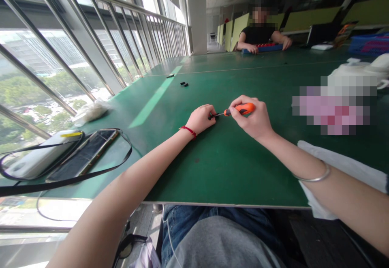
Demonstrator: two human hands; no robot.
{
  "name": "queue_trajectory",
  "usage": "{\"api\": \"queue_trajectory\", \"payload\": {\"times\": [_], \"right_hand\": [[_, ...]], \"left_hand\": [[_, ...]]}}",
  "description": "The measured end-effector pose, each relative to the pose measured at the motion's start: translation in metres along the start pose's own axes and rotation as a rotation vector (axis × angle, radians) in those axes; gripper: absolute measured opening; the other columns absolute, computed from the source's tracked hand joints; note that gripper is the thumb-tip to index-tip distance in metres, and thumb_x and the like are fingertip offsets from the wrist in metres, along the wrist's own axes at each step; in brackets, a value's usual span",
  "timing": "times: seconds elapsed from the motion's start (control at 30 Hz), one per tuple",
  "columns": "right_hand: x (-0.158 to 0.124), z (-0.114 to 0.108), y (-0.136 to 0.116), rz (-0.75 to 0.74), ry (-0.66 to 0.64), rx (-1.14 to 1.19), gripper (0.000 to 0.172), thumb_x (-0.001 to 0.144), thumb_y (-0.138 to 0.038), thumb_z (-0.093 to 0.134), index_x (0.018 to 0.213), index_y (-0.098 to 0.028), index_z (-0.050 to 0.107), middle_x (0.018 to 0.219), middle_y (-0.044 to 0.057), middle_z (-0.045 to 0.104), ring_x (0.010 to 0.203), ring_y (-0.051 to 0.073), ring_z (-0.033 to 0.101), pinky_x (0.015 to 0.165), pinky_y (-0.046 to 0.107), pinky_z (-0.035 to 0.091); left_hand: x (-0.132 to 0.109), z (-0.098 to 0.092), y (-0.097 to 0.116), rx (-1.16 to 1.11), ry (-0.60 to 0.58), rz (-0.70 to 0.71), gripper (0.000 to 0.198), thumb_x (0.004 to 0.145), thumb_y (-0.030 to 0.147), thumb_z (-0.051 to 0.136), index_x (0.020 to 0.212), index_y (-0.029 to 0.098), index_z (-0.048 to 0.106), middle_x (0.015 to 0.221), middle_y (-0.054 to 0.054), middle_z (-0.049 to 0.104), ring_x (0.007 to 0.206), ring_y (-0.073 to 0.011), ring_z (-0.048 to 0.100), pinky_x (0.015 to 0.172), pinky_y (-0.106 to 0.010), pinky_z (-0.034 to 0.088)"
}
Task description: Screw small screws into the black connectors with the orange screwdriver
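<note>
My right hand (253, 118) is closed around the orange and black handle of a screwdriver (245, 108). The shaft points left, and its tip meets a small black part (213, 116). Pinched in the fingers of my left hand (201, 118), that part is mostly hidden, so its kind does not show. Both hands are low over the green table (200, 174), the left one resting on it. Farther off on the table lie two small black pieces (184, 84) and another black piece (170, 76).
At the left are a phone (85, 154), a white device (45, 152) with a black strap, and a clear plastic bag (91, 112). A white sheet (343, 166) lies under my right forearm. Across the table a person (258, 37) holds a blue tray (270, 48); a blue basket (369, 43) stands far right.
</note>
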State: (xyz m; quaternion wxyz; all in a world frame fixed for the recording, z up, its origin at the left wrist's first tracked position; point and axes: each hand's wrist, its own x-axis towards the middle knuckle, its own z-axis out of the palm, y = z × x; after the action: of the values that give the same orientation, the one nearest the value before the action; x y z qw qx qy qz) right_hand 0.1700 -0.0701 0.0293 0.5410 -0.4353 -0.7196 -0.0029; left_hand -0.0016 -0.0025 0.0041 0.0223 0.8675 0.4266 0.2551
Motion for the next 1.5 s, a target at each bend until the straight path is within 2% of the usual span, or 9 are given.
{"api": "queue_trajectory", "payload": {"times": [0.3,0.47,0.63,0.77,0.93,1.07,1.2,1.33,1.5], "right_hand": [[0.0015,0.0005,-0.0016,0.088,-0.036,0.07,0.021,0.076,-0.038,0.058,0.064,-0.022,0.056,0.063,-0.001,0.061,0.056,0.013,0.053,0.063,0.028,0.041],[0.0015,-0.0007,-0.0015,0.066,0.012,0.133,0.023,0.069,-0.026,0.062,0.089,-0.023,0.053,0.069,-0.003,0.058,0.061,0.014,0.055,0.065,0.028,0.043],[0.0005,-0.0003,-0.004,0.105,-0.062,0.096,0.012,0.073,-0.032,0.06,0.079,-0.023,0.054,0.055,-0.006,0.05,0.05,0.012,0.049,0.06,0.028,0.041],[-0.0001,0.0001,-0.0052,0.083,0.016,0.138,0.034,0.065,-0.024,0.062,0.096,-0.023,0.049,0.066,-0.005,0.054,0.054,0.013,0.051,0.064,0.031,0.044],[0.0002,0.0013,-0.0043,0.158,0.013,0.109,0.017,0.072,-0.031,0.06,0.084,-0.024,0.052,0.053,-0.006,0.046,0.048,0.013,0.046,0.06,0.031,0.042],[-0.0001,0.0027,-0.0043,0.103,0.047,0.167,0.037,0.066,-0.028,0.065,0.099,-0.024,0.049,0.069,-0.004,0.055,0.054,0.013,0.051,0.061,0.03,0.044],[0.0,0.0019,-0.0051,0.132,-0.04,0.099,0.014,0.072,-0.033,0.061,0.08,-0.023,0.055,0.055,-0.005,0.05,0.05,0.013,0.049,0.057,0.029,0.041],[0.0,0.0015,-0.0047,0.096,-0.011,0.157,0.031,0.066,-0.027,0.064,0.096,-0.022,0.054,0.068,-0.004,0.057,0.054,0.012,0.052,0.059,0.028,0.043],[0.0008,-0.0005,-0.0028,0.086,-0.072,0.106,0.018,0.077,-0.032,0.056,0.063,-0.021,0.058,0.058,-0.001,0.06,0.055,0.013,0.053,0.056,0.027,0.04]], "left_hand": [[0.0002,0.0003,-0.0008,0.003,0.002,-0.008,0.01,0.071,0.015,0.055,0.079,0.017,0.06,0.086,-0.004,0.064,0.079,-0.0182,0.06,0.072,-0.029,0.048],[0.0001,0.0002,-0.0008,-0.007,0.0,-0.01,0.01,0.07,0.015,0.055,0.079,0.017,0.06,0.086,-0.004,0.064,0.079,-0.0183,0.06,0.071,-0.029,0.049],[0.0001,-0.0007,-0.0001,0.003,-0.004,-0.017,0.01,0.071,0.016,0.055,0.08,0.017,0.06,0.087,-0.004,0.064,0.08,-0.0188,0.06,0.072,-0.029,0.049],[-0.0003,-0.0006,-0.0004,-0.005,-0.002,-0.007,0.012,0.07,0.015,0.056,0.081,0.016,0.06,0.087,-0.004,0.064,0.08,-0.0188,0.06,0.072,-0.03,0.049],[-0.0001,0.0001,-0.0009,-0.01,0.002,-0.016,0.011,0.071,0.015,0.055,0.08,0.017,0.061,0.086,-0.004,0.064,0.078,-0.0181,0.06,0.072,-0.029,0.049],[0.0001,0.0006,-0.001,-0.016,-0.001,-0.021,0.011,0.07,0.015,0.056,0.08,0.017,0.061,0.087,-0.004,0.064,0.078,-0.018,0.06,0.071,-0.029,0.049],[0.0002,0.0009,-0.0018,-0.019,0.011,-0.015,0.01,0.07,0.015,0.055,0.078,0.017,0.06,0.086,-0.004,0.064,0.079,-0.0181,0.06,0.07,-0.028,0.048],[0.0,0.0015,-0.0015,-0.024,0.012,-0.002,0.011,0.07,0.015,0.055,0.079,0.017,0.06,0.085,-0.004,0.064,0.078,-0.0182,0.06,0.07,-0.029,0.048],[0.0003,0.0003,-0.0017,0.0,0.018,-0.011,0.012,0.07,0.017,0.055,0.08,0.017,0.062,0.087,-0.005,0.066,0.08,-0.019,0.061,0.072,-0.029,0.049]]}}
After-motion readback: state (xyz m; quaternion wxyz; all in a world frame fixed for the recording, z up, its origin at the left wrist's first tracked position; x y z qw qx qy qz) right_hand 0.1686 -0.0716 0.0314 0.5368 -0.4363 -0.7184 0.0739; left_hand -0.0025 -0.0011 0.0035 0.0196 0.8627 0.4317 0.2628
